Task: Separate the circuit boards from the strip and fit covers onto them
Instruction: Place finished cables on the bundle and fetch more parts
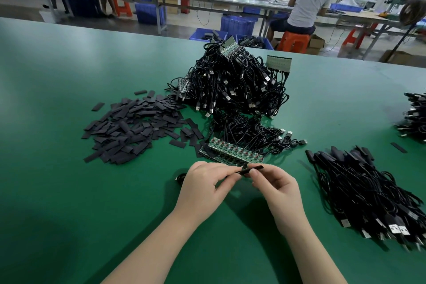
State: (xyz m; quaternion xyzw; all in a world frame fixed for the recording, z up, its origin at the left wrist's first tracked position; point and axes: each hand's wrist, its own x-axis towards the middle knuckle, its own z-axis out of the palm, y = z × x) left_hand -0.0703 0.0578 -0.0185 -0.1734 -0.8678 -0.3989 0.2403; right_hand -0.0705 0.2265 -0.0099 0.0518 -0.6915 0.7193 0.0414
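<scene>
Your left hand (202, 183) and right hand (274, 185) meet low over the green table (57, 99), just in front of the strip (235, 151) of circuit boards. Both hands pinch one black cover (252, 168): your right thumb and forefinger close on its near end, while your left fingertips hold the other end, where it meets a thin dark piece running back into your left hand. You cannot tell from here whether a board is already inside the cover. The strip lies flat, touching nothing of your hands, with its black cables trailing away to the right and back into the big cable heap (232, 80) behind it. More strips stick out of that heap at its top and right side. A loose pile of flat black covers (136, 127) lies to the left of the heap, well apart from your hands. To your right lies a bundle of cables (368, 193) with black sleeves at one end and USB plugs at the near end. A further cable pile (415, 117) sits at the right edge.
</scene>
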